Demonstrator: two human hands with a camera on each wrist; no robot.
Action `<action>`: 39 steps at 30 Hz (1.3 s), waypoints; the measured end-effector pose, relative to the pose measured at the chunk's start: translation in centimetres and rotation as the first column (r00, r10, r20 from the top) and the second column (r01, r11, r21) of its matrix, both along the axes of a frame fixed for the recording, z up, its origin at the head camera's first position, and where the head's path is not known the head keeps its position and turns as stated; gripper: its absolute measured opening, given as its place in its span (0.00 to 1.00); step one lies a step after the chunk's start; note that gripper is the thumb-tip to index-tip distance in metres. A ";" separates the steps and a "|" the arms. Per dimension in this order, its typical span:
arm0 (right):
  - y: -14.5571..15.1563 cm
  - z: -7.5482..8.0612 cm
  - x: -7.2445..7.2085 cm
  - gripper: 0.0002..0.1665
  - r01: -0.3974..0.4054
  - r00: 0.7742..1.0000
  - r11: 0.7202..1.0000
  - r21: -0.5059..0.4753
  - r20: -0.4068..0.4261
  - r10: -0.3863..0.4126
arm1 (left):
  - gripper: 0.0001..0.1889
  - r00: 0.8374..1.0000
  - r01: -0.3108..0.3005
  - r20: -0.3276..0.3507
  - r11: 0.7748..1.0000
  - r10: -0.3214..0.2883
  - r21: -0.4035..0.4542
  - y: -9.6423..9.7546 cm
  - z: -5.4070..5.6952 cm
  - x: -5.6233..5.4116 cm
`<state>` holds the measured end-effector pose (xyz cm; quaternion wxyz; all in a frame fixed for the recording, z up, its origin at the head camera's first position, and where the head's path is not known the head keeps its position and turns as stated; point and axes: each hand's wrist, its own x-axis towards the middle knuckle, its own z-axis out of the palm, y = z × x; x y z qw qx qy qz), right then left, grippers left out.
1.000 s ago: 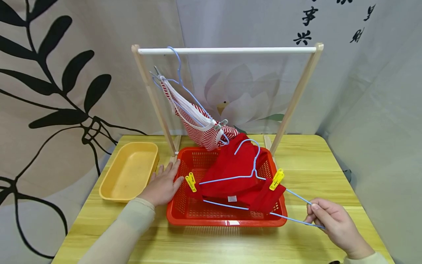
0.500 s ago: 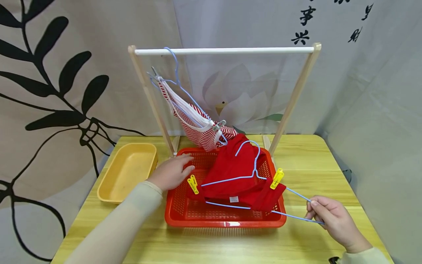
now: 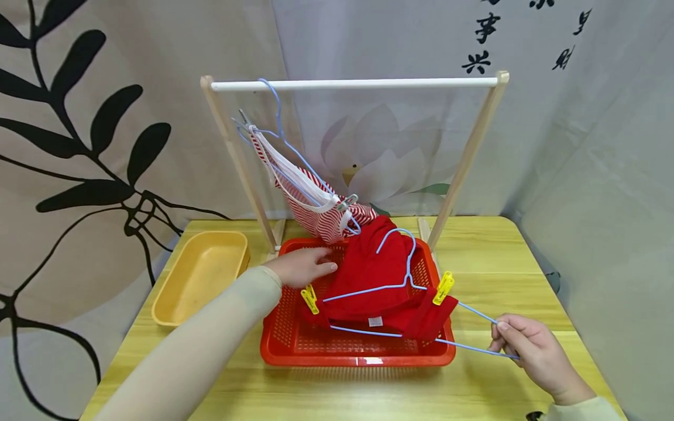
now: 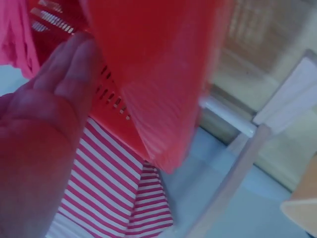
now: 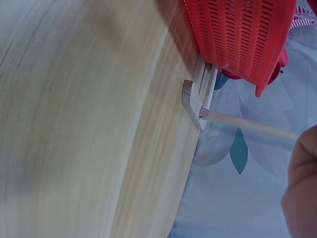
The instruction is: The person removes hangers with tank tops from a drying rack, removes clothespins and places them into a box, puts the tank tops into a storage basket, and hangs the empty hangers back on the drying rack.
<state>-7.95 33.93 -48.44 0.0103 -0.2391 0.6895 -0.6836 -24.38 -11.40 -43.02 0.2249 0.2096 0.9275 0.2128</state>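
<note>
A red garment [image 3: 365, 260] lies in the red plastic basket [image 3: 316, 358], with a blue hanger [image 3: 408, 266] on it. One yellow clothespin [image 3: 309, 299] clips the garment at its left and another yellow clothespin [image 3: 443, 289] at its right. My right hand [image 3: 537, 358] pinches the hanger's right end, which sticks out past the basket. Over the basket's left side reaches my left hand [image 3: 302, 266], fingers extended and next to the garment; some fingertips are hard to make out. In the left wrist view, that hand [image 4: 49, 99] holds nothing visible.
Behind the basket stands a wooden rack with a white bar [image 3: 358, 85]. A red-and-white striped garment [image 3: 313, 219] hangs from it on a blue hanger with metal clips, its lower end near the basket. A yellow tray [image 3: 202, 275] sits at the left of the table [image 3: 484, 251].
My left hand has moved right, from the basket's left rim to over its inside, near the red garment. The right hand keeps its hold on the hanger. The view has shifted slightly.
</note>
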 end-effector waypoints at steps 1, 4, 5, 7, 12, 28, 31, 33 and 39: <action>0.0 0.0 0.0 0.27 -0.003 1.000 1.000 -0.002 -0.001 0.003 | 0.35 1.000 0.007 0.004 1.000 -0.007 -0.001 0.2 0.0 -0.2; 0.1 -0.1 0.0 0.27 -0.012 1.000 1.000 -0.007 -0.003 0.012 | 0.35 0.999 0.016 0.034 1.000 -0.017 0.013 0.8 0.1 -0.6; 0.2 -0.2 -0.1 0.27 -0.013 1.000 1.000 -0.007 -0.004 0.013 | 0.35 0.999 0.016 0.045 1.000 -0.017 0.017 1.0 0.1 -0.7; 0.2 -0.2 -0.1 0.28 -0.013 1.000 1.000 -0.006 -0.004 0.013 | 0.36 0.997 0.025 0.069 0.999 -0.027 0.038 1.3 0.1 -0.8; 0.2 -0.1 -0.1 0.28 -0.011 1.000 1.000 0.005 -0.004 0.011 | 0.36 0.991 0.062 0.110 0.995 -0.071 0.081 1.7 -0.1 -1.2; 0.3 0.0 -0.3 0.27 0.008 1.000 0.999 0.040 -0.017 -0.007 | 0.21 0.997 0.038 0.060 0.989 -0.047 0.140 3.0 0.5 -1.8; 0.3 0.1 -0.3 0.26 0.020 1.000 0.999 0.049 -0.015 -0.019 | 0.15 0.999 -0.015 0.038 0.971 0.006 0.240 3.2 0.7 -1.8; 0.3 0.1 -0.3 0.26 0.027 1.000 0.998 0.054 -0.014 -0.026 | 0.11 0.999 -0.037 0.035 0.953 0.028 0.301 3.4 0.8 -1.8; 0.3 0.3 -0.3 0.25 0.055 0.998 0.996 0.077 -0.020 -0.053 | 0.15 0.999 -0.050 0.031 0.939 0.042 0.340 4.1 1.3 -1.4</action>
